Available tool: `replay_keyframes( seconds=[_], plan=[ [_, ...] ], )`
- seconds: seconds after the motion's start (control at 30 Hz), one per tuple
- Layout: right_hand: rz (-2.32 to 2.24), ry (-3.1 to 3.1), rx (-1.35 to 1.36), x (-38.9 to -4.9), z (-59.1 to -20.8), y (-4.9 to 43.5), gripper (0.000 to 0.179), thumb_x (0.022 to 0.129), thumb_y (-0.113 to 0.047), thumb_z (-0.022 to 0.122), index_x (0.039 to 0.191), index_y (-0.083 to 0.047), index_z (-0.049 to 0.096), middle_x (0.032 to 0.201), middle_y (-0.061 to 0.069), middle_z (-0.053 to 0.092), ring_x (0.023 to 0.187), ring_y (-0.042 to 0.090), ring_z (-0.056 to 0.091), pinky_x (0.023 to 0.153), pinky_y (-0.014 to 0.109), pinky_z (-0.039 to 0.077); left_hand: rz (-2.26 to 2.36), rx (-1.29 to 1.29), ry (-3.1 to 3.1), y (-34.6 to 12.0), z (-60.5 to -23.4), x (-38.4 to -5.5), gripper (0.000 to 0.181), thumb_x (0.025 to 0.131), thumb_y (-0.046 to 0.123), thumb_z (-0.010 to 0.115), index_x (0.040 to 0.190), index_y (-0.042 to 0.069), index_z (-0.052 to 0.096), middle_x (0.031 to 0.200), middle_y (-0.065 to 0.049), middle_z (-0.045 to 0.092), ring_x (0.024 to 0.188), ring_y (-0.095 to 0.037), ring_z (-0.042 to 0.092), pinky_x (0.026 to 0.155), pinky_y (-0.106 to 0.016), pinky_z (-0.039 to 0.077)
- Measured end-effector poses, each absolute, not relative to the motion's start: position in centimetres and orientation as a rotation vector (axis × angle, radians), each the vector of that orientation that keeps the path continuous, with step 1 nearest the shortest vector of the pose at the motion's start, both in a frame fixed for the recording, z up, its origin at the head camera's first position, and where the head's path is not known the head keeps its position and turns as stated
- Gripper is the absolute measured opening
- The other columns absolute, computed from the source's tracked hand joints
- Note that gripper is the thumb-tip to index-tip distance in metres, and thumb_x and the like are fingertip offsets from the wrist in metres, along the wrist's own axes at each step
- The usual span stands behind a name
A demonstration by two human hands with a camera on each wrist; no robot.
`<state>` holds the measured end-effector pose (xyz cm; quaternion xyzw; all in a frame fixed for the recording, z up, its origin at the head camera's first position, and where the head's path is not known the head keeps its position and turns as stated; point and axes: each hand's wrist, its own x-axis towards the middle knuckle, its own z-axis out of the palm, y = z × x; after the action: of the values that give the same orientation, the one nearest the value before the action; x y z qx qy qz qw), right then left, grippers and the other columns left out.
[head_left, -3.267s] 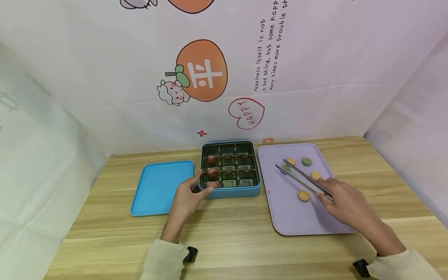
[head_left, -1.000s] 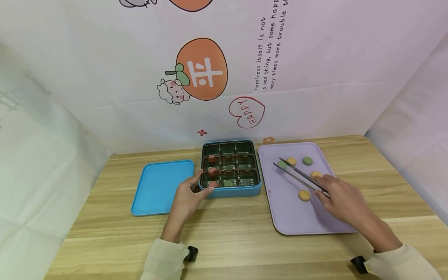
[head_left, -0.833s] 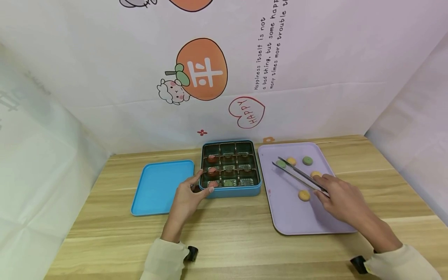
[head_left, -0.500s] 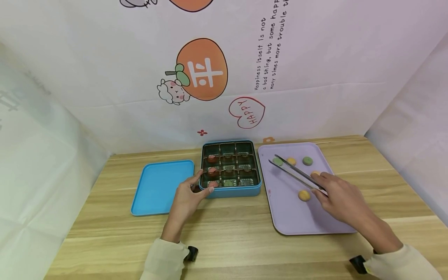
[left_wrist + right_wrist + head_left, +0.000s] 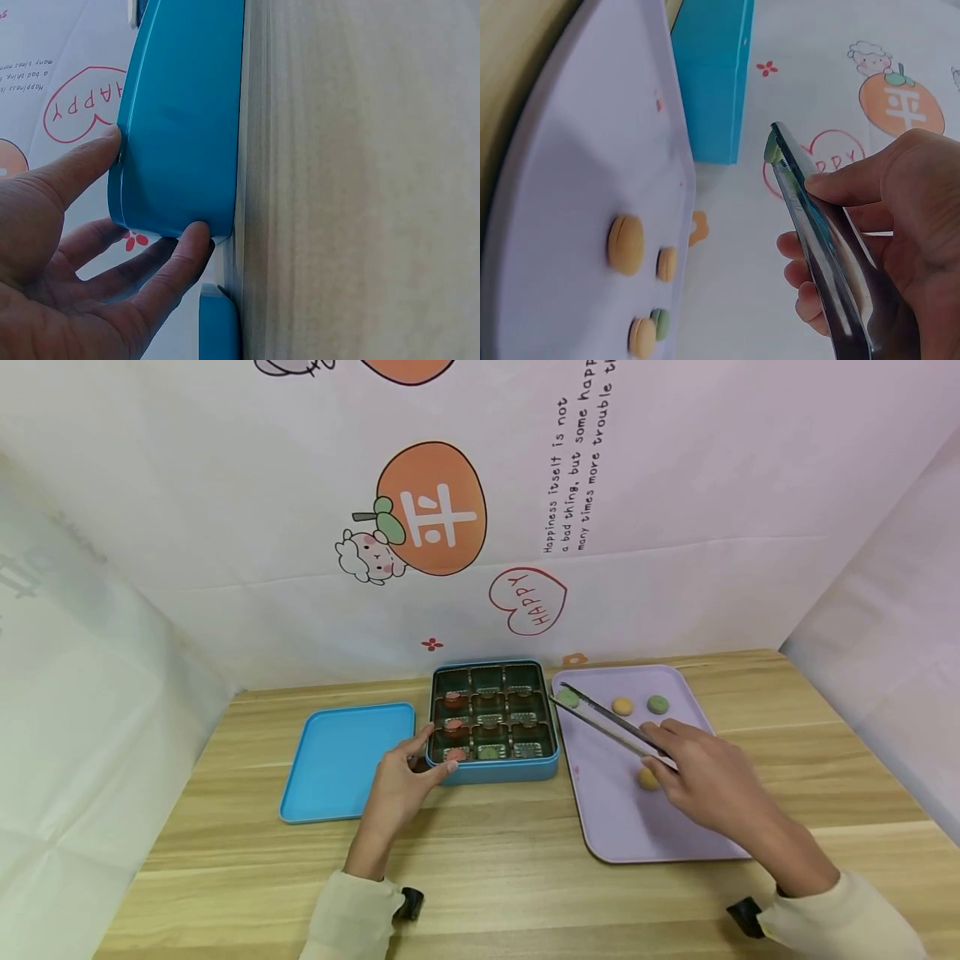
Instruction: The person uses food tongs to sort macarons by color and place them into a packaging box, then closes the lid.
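Note:
My right hand (image 5: 712, 777) holds metal tongs (image 5: 611, 732), their tips pinching a green macaron (image 5: 567, 697) over the lilac tray's (image 5: 622, 827) back left corner. In the right wrist view this macaron (image 5: 771, 148) sits at the tips, above the tray surface. My left hand (image 5: 401, 785) grips the near left corner of a blue tin box (image 5: 517, 771), thumb at the front rim, other fingers along the left side. A clear divided insert lines the tin. Red macarons (image 5: 454, 724) occupy its left column, and a green macaron (image 5: 488, 752) lies in the front middle compartment.
On the tray lie yellow macarons (image 5: 626, 244) and another green macaron (image 5: 657, 704); the right hand hides one yellow macaron in the head view. A blue lid (image 5: 345, 764) lies left of the tin. A printed white cloth (image 5: 660, 593) hangs behind the wooden table (image 5: 495, 877).
The tongs and right hand have moved left and a little back, carrying the green macaron from mid-tray towards the tin. The left hand keeps its place on the tin.

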<state>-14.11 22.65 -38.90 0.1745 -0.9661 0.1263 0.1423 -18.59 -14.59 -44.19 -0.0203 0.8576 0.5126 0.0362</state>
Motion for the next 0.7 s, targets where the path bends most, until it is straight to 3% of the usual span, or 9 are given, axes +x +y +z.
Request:
replay_keyframes(
  seconds=[0.07,0.27,0.4,0.6,0.7],
  plan=[
    [0.362,-2.778,0.516,-14.2,-38.8,22.1,0.038,0.09,-0.012,0.078,0.126,0.001,0.073,0.116,0.022,0.074,0.094,0.036,0.073,0.063,0.049,0.056,1.573,-0.063,2.635,-14.6,-44.2,-18.6,0.073,0.094,0.023,0.081,0.159,0.017,0.048,0.096,-0.012,0.052,0.065,-0.017,0.043,0.057,-0.028,0.037],
    [0.386,-2.747,0.568,-14.6,-38.6,20.3,0.034,0.09,-0.011,0.079,0.123,-0.001,0.074,0.111,0.015,0.074,0.087,0.028,0.07,0.067,0.048,0.056,1.571,-0.069,2.637,-14.6,-44.2,-18.6,0.073,0.094,0.023,0.081,0.159,0.018,0.049,0.098,-0.012,0.053,0.066,-0.017,0.043,0.058,-0.027,0.037],
    [0.417,-2.738,0.58,-14.9,-38.6,19.1,0.033,0.091,-0.011,0.078,0.123,-0.002,0.074,0.121,0.019,0.074,0.1,0.034,0.073,0.071,0.053,0.058,1.572,-0.062,2.636,-14.6,-44.1,-18.6,0.073,0.094,0.023,0.081,0.159,0.018,0.048,0.099,-0.012,0.054,0.065,-0.017,0.044,0.057,-0.027,0.037],
    [0.423,-2.719,0.642,-15.5,-38.6,17.5,0.032,0.091,-0.01,0.078,0.122,-0.002,0.074,0.104,0.011,0.072,0.077,0.019,0.064,0.057,0.035,0.049,1.576,-0.06,2.63,-14.7,-44.1,-18.6,0.073,0.094,0.023,0.081,0.159,0.019,0.048,0.098,-0.012,0.054,0.064,-0.017,0.044,0.056,-0.028,0.037],
    [0.424,-2.73,0.656,-15.8,-38.6,16.9,0.033,0.091,-0.01,0.078,0.123,-0.002,0.074,0.101,0.008,0.072,0.074,0.014,0.06,0.054,0.03,0.045,1.575,-0.06,2.632,-14.7,-44.2,-18.6,0.073,0.094,0.023,0.081,0.159,0.02,0.048,0.098,-0.012,0.054,0.064,-0.017,0.044,0.057,-0.028,0.037]
  ],
)
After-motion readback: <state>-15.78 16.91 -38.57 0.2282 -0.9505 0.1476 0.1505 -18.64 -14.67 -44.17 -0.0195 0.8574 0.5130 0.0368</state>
